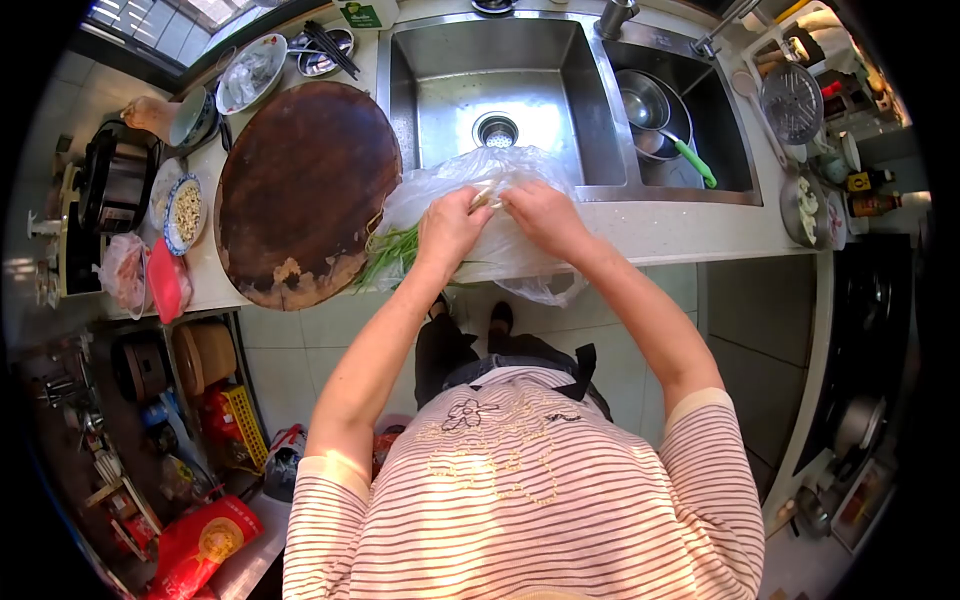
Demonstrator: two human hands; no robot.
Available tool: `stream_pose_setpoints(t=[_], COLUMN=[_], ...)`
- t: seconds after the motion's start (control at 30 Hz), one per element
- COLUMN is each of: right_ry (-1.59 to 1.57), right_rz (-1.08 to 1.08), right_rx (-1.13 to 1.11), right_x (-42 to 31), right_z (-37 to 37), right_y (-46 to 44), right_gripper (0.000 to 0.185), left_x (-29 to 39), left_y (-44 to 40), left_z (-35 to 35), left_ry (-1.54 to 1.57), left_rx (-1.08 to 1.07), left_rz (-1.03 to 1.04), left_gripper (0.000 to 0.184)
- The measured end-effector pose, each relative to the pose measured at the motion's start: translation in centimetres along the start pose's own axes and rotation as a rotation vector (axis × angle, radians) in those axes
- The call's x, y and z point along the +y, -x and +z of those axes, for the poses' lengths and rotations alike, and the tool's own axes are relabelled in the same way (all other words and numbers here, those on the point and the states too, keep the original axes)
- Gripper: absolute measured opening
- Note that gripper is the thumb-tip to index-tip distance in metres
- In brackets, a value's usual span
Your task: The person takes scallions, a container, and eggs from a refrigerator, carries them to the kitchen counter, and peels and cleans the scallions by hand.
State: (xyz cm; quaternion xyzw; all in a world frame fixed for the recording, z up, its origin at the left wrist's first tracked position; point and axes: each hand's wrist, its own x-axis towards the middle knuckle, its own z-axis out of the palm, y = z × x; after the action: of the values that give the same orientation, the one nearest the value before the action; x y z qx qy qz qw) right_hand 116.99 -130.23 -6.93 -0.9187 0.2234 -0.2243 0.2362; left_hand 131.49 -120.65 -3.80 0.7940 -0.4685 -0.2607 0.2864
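At the counter's front edge, just before the sink, my left hand (452, 228) and my right hand (543, 216) meet over a clear plastic bag (520, 258). Fingers of both are pinched together at pale stalk ends. Long green leafy stalks (393, 250) stick out to the left beneath my left hand, beside a round dark wooden board (308, 190). What lies inside the crumpled bag is partly hidden by my hands.
The steel sink (480, 50) is behind the bag. Its right basin holds a pot and a green-handled pan (645, 105). Left of the board stand a bowl of peanuts (187, 214), a plate (250, 75) and a red item (168, 282). A stove (868, 320) is at right.
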Motion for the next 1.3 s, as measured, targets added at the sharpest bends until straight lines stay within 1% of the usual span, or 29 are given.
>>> stream_pose_setpoints(t=[0.07,0.17,0.27,0.33,0.37,0.47,0.6,0.7,0.77,0.87,1.0,1.07,1.1,1.17,1.27,1.3], right_ry=[0.125,0.202,0.25,0.257,0.26,0.273,0.333,0.323,0.303,0.403,0.466,0.46,0.415,0.323,0.34,0.35], right_rz=[-0.042,0.046,0.43,0.288,0.226,-0.02,-0.118,-0.226,-0.31,-0.166,-0.017,0.039,0.014,-0.029,-0.131,-0.142], right_rx=[-0.092,-0.044,-0.054,-0.049,-0.049,0.037,0.022,0.035,0.029,0.102,0.076,0.091,0.099,0.113,0.013,0.014], right_x=[0.1,-1.6,-0.5,-0.3,-0.4,-1.4,-2.2,-2.0,-1.9,-1.3,-0.7,-0.3,-0.6,-1.3,-0.8,-0.3], right_z=[-0.2,-0.2,2.1,1.9,1.8,0.2,-0.3,-0.2,0.5,1.4,0.3,0.2,-0.1,-0.6,-0.5,-0.3], right_y=[0.0,-0.4,-0.5,-0.3,0.1,0.4,0.4,0.4,0.1,-0.1,-0.7,-1.0,-1.1,-1.3,-0.7,-0.6], right_gripper=[0.011,0.007,0.005,0.005,0.005,0.004,0.004,0.003,0.003,0.003,0.005,0.006,0.008,0.014,0.023,0.023], left_x=[0.4,1.7,2.4,1.8,1.4,-0.1,0.3,0.0,-0.4,-0.8,-1.4,-0.9,-0.8,-1.1,-1.6,-1.8], left_y=[0.0,0.9,1.6,1.6,1.0,0.3,0.3,0.3,0.3,0.4,1.2,1.8,2.0,2.2,2.0,1.7], left_z=[0.0,0.8,1.2,0.5,-0.3,-1.4,-1.1,-0.7,-0.5,-1.2,-2.6,-3.3,-3.6,-3.8,-4.1,-4.3], left_ry=[-0.051,-0.131,-0.136,-0.115,-0.079,-0.143,-0.382,-0.411,-0.418,-0.474,-0.478,-0.51,-0.528,-0.483,-0.409,-0.384], left_rx=[-0.014,0.041,0.117,0.146,0.152,0.137,0.071,0.063,0.067,0.047,0.024,-0.033,-0.06,-0.037,-0.04,-0.045], left_rz=[-0.025,-0.058,-0.073,-0.107,-0.181,-0.127,-0.07,-0.016,0.018,0.08,0.175,0.182,0.183,0.16,0.076,0.039], left_gripper=[0.023,0.022,0.021,0.021,0.022,0.024,0.022,0.012,0.011,0.01,0.01,0.009,0.009,0.01,0.013,0.014])
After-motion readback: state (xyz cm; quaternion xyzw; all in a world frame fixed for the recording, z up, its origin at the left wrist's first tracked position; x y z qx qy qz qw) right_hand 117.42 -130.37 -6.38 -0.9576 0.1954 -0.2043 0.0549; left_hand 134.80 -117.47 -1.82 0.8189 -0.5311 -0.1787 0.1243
